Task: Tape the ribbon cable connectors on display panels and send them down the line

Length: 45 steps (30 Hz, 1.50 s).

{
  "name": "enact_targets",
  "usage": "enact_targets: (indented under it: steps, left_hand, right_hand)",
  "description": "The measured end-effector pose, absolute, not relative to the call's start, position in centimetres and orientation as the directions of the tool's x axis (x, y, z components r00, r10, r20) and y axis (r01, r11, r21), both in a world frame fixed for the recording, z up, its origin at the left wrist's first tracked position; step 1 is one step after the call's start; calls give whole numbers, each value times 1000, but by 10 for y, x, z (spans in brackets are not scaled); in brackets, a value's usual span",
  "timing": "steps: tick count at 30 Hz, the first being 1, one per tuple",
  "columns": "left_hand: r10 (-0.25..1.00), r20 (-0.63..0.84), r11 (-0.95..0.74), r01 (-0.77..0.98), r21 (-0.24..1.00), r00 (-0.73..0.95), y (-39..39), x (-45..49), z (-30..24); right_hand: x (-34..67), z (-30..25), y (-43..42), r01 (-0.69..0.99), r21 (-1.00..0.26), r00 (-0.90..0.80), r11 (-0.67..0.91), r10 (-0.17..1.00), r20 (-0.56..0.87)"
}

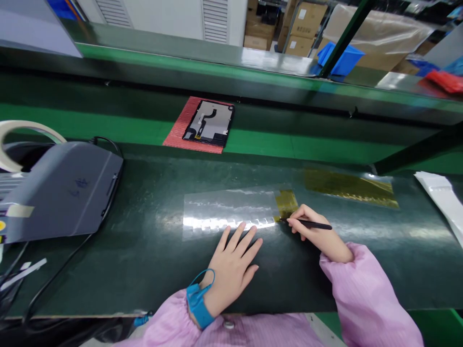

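My left hand (234, 262) lies flat with fingers spread, its fingertips on the lower edge of a clear plastic sheet (227, 207). A blue strap (198, 303) circles that wrist. Fingers of my right hand (309, 226) are closed around thin black tweezers (314, 224), whose tip points left to the lower edge of the amber film (287, 201) at the sheet's right end. Whether the tip grips the film is too small to tell. Farther right lies a larger sheet of amber film (350, 188) on the dark green bench (152, 270).
At the left stands a grey machine (72, 193) with a tape roll (10, 144) and black cables (61, 270). A flat display panel (210, 123) rests on pink foam (181, 127) at the back. White strips (439, 197) lie at the right, near a dark slanted post (415, 149).
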<state>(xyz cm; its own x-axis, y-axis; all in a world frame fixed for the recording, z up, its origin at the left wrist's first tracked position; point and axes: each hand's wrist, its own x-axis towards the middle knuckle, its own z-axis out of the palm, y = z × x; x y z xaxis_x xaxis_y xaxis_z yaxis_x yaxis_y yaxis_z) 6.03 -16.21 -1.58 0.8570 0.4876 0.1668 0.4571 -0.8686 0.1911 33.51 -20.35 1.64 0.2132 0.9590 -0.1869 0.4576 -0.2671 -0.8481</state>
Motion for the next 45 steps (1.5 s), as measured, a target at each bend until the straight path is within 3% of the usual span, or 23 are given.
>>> enact_targets:
  steps: [28,35,45]
  left_hand:
    - [492,151,-859,450,247,857,-162,61,-13]
    - [495,166,-859,451,241,853,-163,61,-13]
    - [494,148,-858,452,244,857,-163,61,-13]
  right_hand:
    - [332,23,-202,467,-822,210,-326,944,-255]
    - [337,16,-199,388,-861,188,-329,943,-276]
    - [330,10,-199,133,-971,170,-197,970,-173]
